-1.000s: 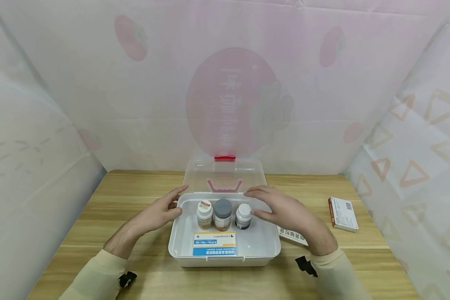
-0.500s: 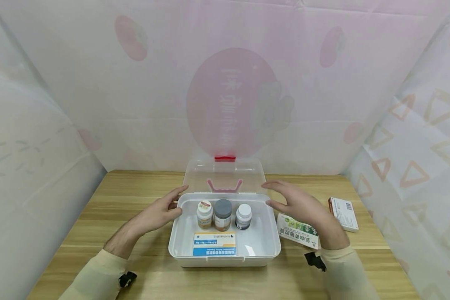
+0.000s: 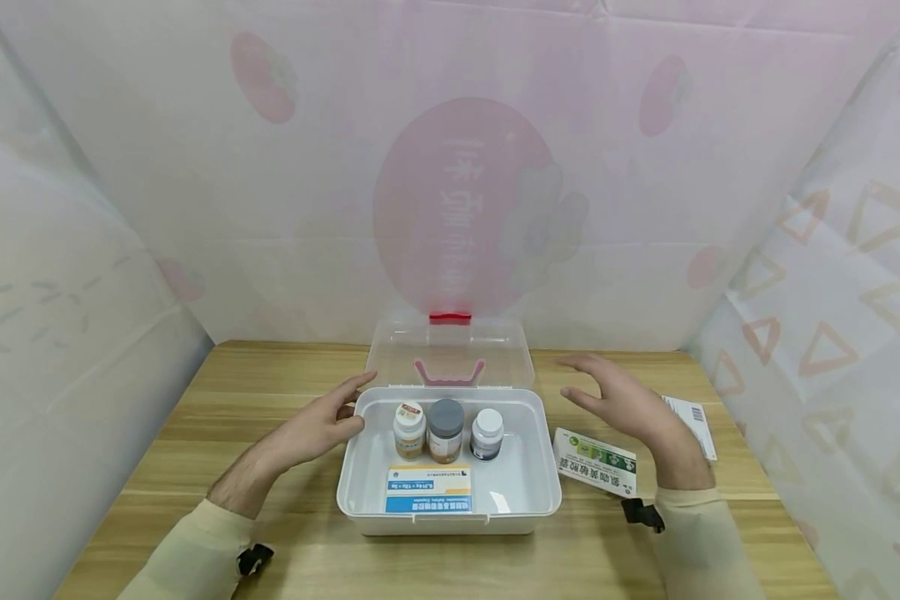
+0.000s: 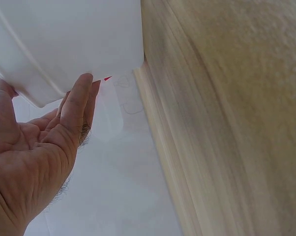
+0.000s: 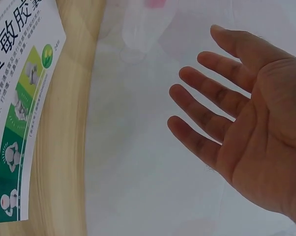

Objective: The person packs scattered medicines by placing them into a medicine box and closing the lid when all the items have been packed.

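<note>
A white plastic storage box [image 3: 521, 475] stands mid-table with its clear lid [image 3: 487, 342] swung back. Inside are a white-capped bottle [image 3: 409, 429], a grey-capped bottle [image 3: 446, 429], a smaller white bottle [image 3: 487, 433] and a blue-and-white medicine box [image 3: 429, 489] lying flat. My left hand [image 3: 318, 427] rests at the storage box's left side; in the left wrist view its fingers [image 4: 76, 103] touch the wall without curling round it. My right hand [image 3: 622, 400], fingers spread and holding nothing, hovers right of the box, above and behind a green-and-white medicine box [image 3: 596, 461].
Another white medicine box [image 3: 693, 423] lies at the far right of the wooden table [image 3: 270, 375], partly hidden behind the right hand and forearm. Patterned cloth [image 3: 472, 67] hangs along the back and both sides.
My right hand has moved right, away from over the storage box, uncovering the green-and-white medicine box and partly covering the far one. The left hand has stayed put.
</note>
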The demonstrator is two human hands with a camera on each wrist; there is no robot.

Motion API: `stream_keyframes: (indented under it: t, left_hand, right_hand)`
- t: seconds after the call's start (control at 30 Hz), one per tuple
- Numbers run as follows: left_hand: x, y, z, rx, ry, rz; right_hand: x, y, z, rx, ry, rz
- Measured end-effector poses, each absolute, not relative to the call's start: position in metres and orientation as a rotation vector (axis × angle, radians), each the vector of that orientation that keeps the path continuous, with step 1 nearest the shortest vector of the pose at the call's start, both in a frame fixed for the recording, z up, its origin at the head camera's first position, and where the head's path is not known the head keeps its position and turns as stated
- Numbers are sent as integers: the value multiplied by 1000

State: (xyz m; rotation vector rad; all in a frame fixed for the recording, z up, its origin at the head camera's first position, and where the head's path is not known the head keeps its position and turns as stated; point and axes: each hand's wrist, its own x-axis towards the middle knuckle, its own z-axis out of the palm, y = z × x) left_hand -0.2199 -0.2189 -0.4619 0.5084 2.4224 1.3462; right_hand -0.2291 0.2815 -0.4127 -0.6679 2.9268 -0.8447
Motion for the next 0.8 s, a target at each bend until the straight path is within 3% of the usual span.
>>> stream_keyframes:
  t: [0.8]
  left_hand:
    - [-221, -220, -463, 525, 2435, 1334]
  right_hand:
    - [-246, 341, -441, -374, 2947, -894]
